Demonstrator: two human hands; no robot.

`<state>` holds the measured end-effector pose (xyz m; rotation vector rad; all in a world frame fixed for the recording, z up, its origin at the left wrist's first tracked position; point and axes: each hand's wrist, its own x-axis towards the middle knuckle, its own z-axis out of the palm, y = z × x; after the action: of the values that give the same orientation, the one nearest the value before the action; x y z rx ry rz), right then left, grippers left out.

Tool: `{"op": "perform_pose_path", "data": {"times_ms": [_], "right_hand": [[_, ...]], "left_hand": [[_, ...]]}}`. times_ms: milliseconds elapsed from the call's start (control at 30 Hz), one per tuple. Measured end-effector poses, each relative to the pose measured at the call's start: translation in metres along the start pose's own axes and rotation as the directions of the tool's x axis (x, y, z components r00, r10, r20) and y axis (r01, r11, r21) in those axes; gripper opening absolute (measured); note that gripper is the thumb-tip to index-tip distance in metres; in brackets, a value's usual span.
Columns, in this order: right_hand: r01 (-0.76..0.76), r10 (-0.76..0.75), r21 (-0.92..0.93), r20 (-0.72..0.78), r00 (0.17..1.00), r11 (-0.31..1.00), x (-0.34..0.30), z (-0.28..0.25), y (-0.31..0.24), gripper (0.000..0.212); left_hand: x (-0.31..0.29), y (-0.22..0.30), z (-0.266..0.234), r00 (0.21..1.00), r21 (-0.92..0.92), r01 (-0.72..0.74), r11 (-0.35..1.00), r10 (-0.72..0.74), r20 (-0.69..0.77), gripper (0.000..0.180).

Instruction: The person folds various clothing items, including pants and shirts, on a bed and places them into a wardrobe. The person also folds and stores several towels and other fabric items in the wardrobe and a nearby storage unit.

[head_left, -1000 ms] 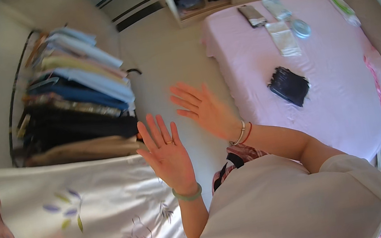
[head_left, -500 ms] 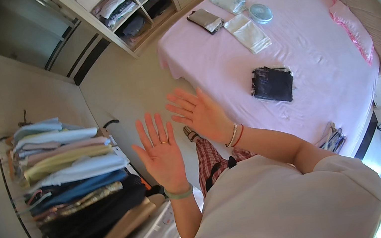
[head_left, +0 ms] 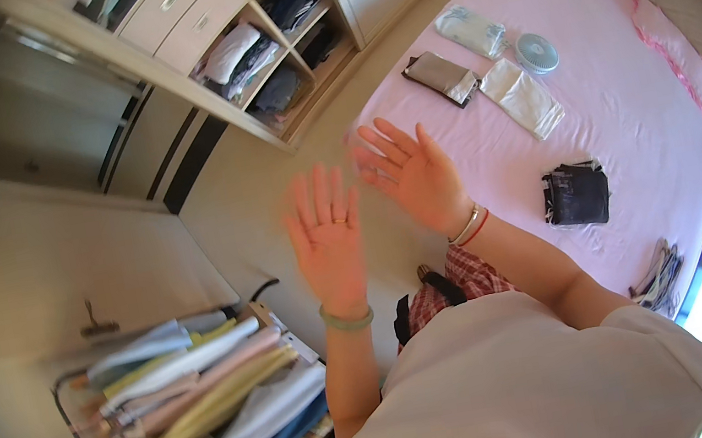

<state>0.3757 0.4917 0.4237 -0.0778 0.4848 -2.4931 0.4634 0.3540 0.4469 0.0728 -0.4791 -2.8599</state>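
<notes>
My left hand (head_left: 330, 246) is raised over the floor with the palm showing and the fingers stretched out, slightly blurred. A ring sits on one finger and a pale green bangle (head_left: 346, 318) circles the wrist. To its right my right hand (head_left: 422, 181) is held up the same way, palm showing and fingers spread, near the edge of the bed. A light bracelet and a red band (head_left: 475, 227) are round that wrist. Neither hand holds or touches anything, and a gap separates them.
A pink-covered bed (head_left: 459, 145) fills the right, bearing a black folded packet (head_left: 576, 194), a grey-brown packet (head_left: 442, 78), a cream packet (head_left: 523, 97), a round fan (head_left: 537, 53) and hangers (head_left: 658, 277). A clothes rack (head_left: 210, 372) stands at lower left; an open-shelved wardrobe (head_left: 295, 108) lies beyond.
My view has turned, so the bed and rack sit lower and farther right in it. Both hands have shifted up and right in the picture, staying open and empty.
</notes>
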Motion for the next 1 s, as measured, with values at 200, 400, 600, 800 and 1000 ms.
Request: {"op": "perform_pose_path", "data": {"times_ms": [200,400,600,800,1000], "right_hand": [[0.179,-0.182,-0.037,-0.099,0.978,0.983,0.082,-0.03,-0.04,0.063],[0.226,-0.222,0.028,-0.117,0.968,0.974,0.194,-0.049,-0.072,0.062],[0.223,-0.218,0.042,-0.097,0.971,0.974,0.298,-0.034,-0.092,0.061],[0.383,-0.381,-0.037,-0.23,0.895,0.923,0.378,-0.059,-0.139,0.055],[0.455,-0.494,-0.219,-0.176,0.851,0.863,0.496,-0.058,-0.171,0.058]], "left_hand": [[0.13,-0.016,-0.004,0.973,0.063,0.214,0.975,-0.219,0.078,0.055],[0.245,-0.02,-0.006,0.957,0.188,0.263,0.946,-0.28,0.071,0.056],[0.348,0.002,0.002,0.958,0.233,0.26,0.937,-0.281,0.062,0.054],[0.447,-0.002,-0.032,0.911,0.054,0.413,0.909,-0.412,-0.026,0.05],[0.579,-0.013,-0.053,0.857,-0.011,0.514,0.858,-0.514,-0.043,0.047]]}}
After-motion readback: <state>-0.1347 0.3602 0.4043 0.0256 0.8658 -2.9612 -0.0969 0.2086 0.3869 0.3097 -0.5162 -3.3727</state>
